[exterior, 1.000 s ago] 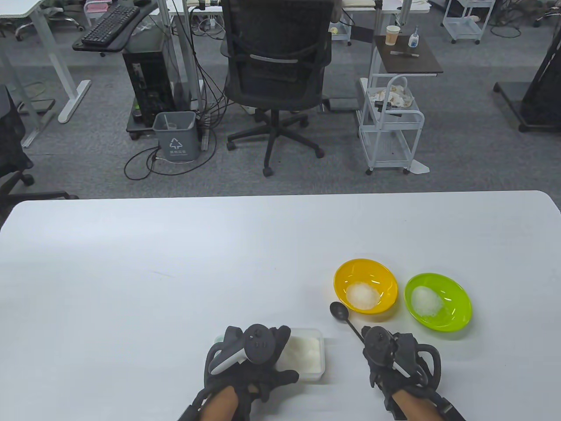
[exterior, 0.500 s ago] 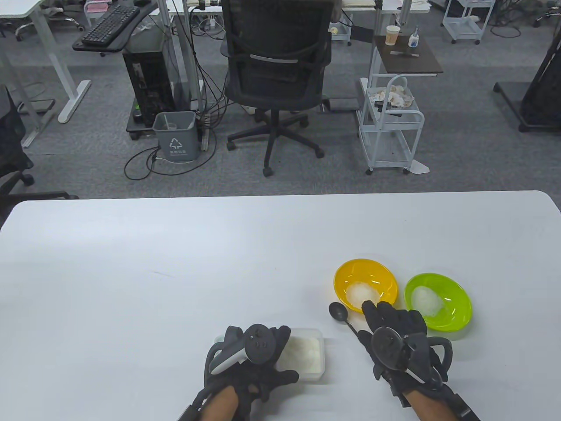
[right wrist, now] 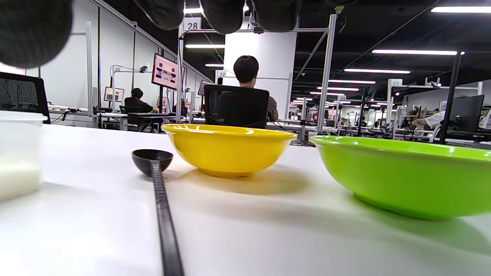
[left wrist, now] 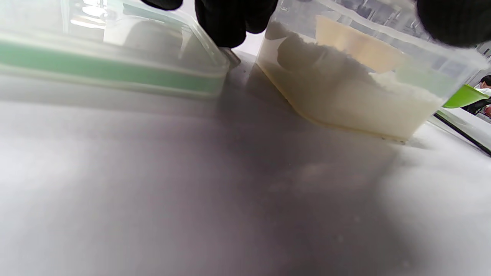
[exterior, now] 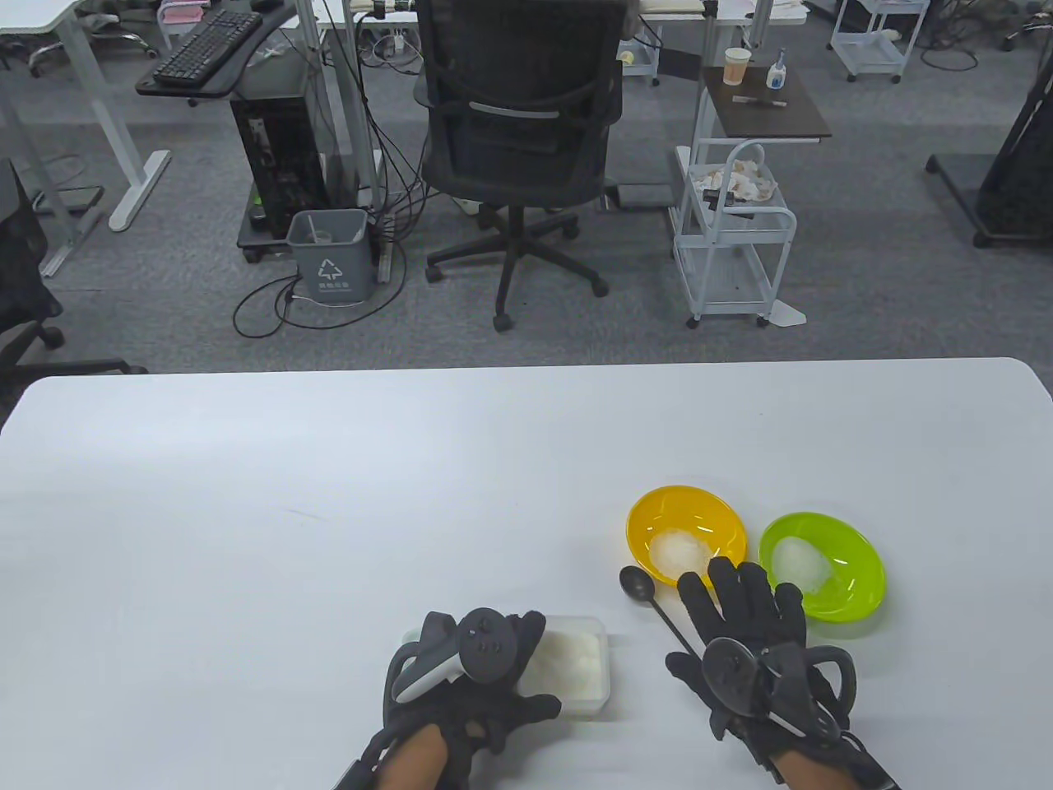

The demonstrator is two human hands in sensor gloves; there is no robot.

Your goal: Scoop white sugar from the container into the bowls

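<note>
A clear sugar container (exterior: 576,666) holds white sugar near the table's front edge; it also shows in the left wrist view (left wrist: 345,92). My left hand (exterior: 526,666) grips its left side, with fingertips (left wrist: 230,19) on the rim. A black spoon (exterior: 637,584) lies empty on the table, also seen in the right wrist view (right wrist: 152,158). My right hand (exterior: 707,625) is open with fingers spread, just right of the spoon's handle, holding nothing. The yellow bowl (exterior: 687,504) and the green bowl (exterior: 860,568) each hold a heap of sugar.
A clear lid with a green band (left wrist: 107,65) lies left of the container under my left hand. The white table (exterior: 329,510) stretches back and left. An office chair (exterior: 518,132) and a white cart (exterior: 732,239) stand beyond the far edge.
My right hand let go of the spoon's handle, opened and reached forward with fingers spread toward the bowls. The spoon stays on the table. My left hand has not moved.
</note>
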